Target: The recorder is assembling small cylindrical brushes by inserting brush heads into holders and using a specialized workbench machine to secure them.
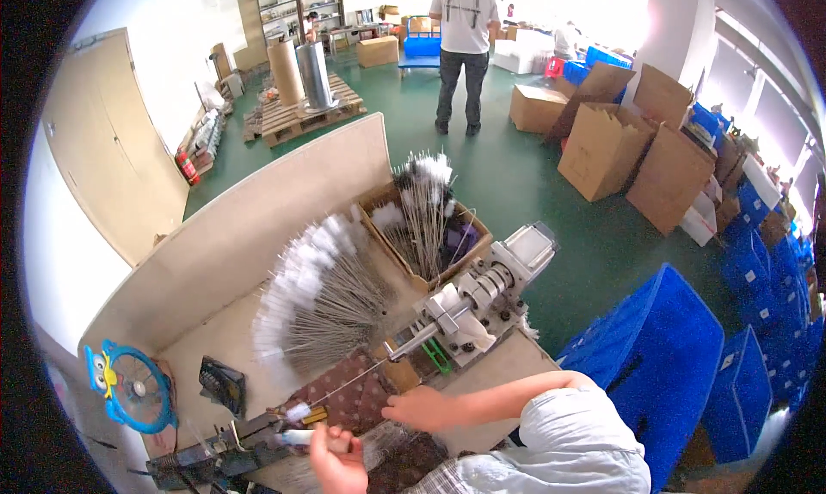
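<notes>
At the lower middle my left hand (pixel 337 464) is closed around a white, elongated thing (pixel 298 437), blurred at its far end. Just right of it, my right hand (pixel 420 409) reaches in over brown dotted cloth (pixel 340 384), fingers drawn together; what they hold, if anything, is hidden. Below that hand lie thin, pale wire-like strands (pixel 387 447), smeared. A thin wire brush (pixel 344 385) stretches from the metal shaft of a bench machine (pixel 469 309) down to a white bristle tip (pixel 298 412) beside a dark metal fixture (pixel 228 451).
White-tipped wire brushes (pixel 314 296) fan across the bench; more stand in a cardboard box (pixel 422 280). A blue toy-like fan (pixel 138 389) sits at left, a blue bin (pixel 662 356) at right. Beyond the bench board (pixel 258 197), a person (pixel 465 51) stands near cartons (pixel 602 154).
</notes>
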A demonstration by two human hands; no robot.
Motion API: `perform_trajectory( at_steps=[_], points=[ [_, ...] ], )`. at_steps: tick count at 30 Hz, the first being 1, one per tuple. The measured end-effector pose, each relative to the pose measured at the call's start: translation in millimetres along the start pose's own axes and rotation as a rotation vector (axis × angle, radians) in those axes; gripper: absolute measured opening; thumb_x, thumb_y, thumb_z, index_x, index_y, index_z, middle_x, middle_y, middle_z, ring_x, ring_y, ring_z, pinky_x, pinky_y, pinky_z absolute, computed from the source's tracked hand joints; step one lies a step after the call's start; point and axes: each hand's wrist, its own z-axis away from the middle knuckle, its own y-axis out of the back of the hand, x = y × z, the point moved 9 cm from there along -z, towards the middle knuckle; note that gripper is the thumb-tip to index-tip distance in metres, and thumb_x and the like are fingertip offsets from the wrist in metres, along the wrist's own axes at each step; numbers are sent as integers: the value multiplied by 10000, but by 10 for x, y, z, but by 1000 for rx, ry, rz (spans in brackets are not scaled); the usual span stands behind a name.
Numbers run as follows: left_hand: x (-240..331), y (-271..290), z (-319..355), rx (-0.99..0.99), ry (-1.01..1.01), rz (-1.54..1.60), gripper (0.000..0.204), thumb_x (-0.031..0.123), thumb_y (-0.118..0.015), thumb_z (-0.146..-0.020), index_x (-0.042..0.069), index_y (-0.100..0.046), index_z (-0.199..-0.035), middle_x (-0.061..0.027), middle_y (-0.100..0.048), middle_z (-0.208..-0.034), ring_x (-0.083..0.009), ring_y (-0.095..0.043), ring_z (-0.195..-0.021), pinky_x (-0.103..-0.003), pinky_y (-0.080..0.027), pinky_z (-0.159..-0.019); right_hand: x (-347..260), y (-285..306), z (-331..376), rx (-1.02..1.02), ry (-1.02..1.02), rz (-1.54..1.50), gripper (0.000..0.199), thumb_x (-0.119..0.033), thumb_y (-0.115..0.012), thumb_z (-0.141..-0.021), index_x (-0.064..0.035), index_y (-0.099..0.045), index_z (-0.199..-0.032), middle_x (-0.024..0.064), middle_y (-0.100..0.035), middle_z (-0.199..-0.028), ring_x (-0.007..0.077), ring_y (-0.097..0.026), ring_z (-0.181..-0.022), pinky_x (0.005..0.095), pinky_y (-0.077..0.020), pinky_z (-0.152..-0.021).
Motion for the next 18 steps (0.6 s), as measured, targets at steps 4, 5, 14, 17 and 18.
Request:
perform_trajectory(
  at_steps=[4,5,14,17,18],
  points=[
    [711,120,328,-294,247,1330,194,160,-510,-898,54,-417,-765,-16,-413,-638,-103,-391,-477,-252,-436,-548,-197,-13,29,-71,64,30,267,-80,-600,-701,-24,-499,-941,141,-542,-871,306,-616,-747,398,-515,-605],
    [626,219,364,-216,263,1248,207,200,-474,-920,3,-469,-857,-27,-391,-601,-121,-404,-481,-278,-443,-537,-208,6,26,-73,64,38,267,-80,-600,-701,-24,-499,-941,141,-542,-871,306,-616,-747,398,-515,-605],
    [343,30,617,-455,273,449,271,237,-496,-934,2,-630,-920,-114,-641,-786,-171,-562,-561,-331,-487,-575,127,1530,332,262,-161,411,209,-45,-545,-708,-33,-513,-914,95,-480,-778,264,-573,-769,348,-488,-621],
    [591,-206,266,-394,-157,-196,261,234,-535,-912,-4,-635,-950,-118,-652,-815,-181,-585,-597,-326,-491,-599,311,1733,362,419,-187,165,303,-4,-568,-704,-38,-538,-1004,92,-531,-849,268,-573,-761,349,-498,-654],
    [659,-359,158,-369,-300,-412,261,233,-548,-905,-6,-637,-961,-120,-655,-825,-185,-593,-609,-325,-492,-607,346,1657,352,456,-118,117,333,5,-575,-697,-40,-545,-1026,90,-546,-868,269,-572,-753,345,-502,-661]
  ],
)
